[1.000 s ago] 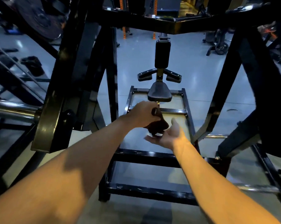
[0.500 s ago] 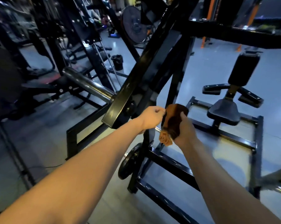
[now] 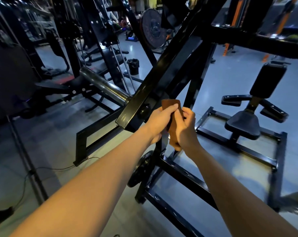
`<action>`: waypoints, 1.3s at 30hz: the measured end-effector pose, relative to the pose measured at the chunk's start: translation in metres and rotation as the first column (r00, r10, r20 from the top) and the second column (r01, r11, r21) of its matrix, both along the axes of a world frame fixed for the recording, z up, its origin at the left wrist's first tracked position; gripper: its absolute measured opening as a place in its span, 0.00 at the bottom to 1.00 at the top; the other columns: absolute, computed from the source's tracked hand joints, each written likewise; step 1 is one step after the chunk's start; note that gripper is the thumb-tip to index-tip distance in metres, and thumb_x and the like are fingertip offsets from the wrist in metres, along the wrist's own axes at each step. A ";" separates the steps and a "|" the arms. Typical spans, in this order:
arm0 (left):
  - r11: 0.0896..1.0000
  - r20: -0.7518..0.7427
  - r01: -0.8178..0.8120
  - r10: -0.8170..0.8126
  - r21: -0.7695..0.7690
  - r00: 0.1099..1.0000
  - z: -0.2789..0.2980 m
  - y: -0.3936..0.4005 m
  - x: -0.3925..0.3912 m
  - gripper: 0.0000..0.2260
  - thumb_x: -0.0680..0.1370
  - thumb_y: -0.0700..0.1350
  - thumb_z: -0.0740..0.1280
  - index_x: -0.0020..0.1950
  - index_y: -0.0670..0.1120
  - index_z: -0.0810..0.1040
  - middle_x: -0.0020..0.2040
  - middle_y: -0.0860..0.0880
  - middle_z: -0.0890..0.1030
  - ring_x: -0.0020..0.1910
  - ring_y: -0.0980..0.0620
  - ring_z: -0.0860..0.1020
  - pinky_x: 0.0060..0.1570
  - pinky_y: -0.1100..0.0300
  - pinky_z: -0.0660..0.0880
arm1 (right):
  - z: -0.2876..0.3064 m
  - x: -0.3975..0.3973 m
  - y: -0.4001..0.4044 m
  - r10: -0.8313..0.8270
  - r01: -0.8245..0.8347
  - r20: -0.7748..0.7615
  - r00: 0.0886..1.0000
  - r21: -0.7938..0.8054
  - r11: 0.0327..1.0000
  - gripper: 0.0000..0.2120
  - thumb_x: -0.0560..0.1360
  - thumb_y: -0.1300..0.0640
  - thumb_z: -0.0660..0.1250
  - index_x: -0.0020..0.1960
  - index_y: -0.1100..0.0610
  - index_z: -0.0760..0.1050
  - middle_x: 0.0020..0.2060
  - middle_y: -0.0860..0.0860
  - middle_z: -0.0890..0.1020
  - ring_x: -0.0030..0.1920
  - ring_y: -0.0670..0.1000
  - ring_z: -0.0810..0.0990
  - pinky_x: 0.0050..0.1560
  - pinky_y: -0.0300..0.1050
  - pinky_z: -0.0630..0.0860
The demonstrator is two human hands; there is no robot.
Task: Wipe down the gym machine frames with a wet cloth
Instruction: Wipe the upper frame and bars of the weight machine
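Note:
A brown folded cloth [image 3: 172, 106] is held upright between both hands at the centre of the view. My left hand [image 3: 159, 122] grips its left side with the thumb across the front. My right hand [image 3: 185, 130] wraps the right side and lower end. The cloth sits just right of the lower end of a slanted black frame arm [image 3: 155, 82] of the gym machine. Whether the cloth touches the frame is unclear. Below my hands runs the machine's black base frame [image 3: 182, 175].
A chrome weight sleeve [image 3: 103, 84] sticks out left of the arm. The padded seat [image 3: 242, 124] and back pad [image 3: 268, 79] stand at the right. A small weight plate [image 3: 141, 170] leans by the base. A cable [image 3: 42, 168] trails on the floor at left, with other machines beyond.
The view has swung left and closer to the slanted arm. The cloth went from hanging under my left hand to being gripped upright by both hands, now flatter and raised.

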State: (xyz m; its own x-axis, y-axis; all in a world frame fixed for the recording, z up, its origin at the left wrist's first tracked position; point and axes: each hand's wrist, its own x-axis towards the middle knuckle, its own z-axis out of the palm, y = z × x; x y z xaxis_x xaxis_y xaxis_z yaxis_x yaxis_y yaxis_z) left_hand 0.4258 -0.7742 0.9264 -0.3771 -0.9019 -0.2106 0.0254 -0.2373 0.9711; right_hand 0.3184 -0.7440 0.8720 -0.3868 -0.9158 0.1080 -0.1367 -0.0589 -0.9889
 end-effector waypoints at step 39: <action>0.339 0.839 0.768 0.187 -0.543 0.511 0.039 -0.177 0.105 0.08 0.84 0.44 0.52 0.47 0.45 0.68 0.38 0.48 0.70 0.36 0.44 0.71 0.32 0.54 0.62 | 0.077 0.091 -0.063 -0.651 0.476 -0.566 0.506 -0.446 0.758 0.23 0.84 0.54 0.66 0.78 0.55 0.69 0.55 0.52 0.77 0.53 0.33 0.72 0.53 0.26 0.67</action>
State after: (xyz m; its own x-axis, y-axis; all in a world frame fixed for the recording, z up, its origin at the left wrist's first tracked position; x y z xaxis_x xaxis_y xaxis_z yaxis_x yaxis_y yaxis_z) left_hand 0.5310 -0.9509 0.9658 -0.8044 -0.5700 0.1676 -0.5438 0.8200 0.1788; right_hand 0.4095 -0.8066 0.9494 -0.5536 -0.4469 0.7027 -0.8088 0.0875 -0.5816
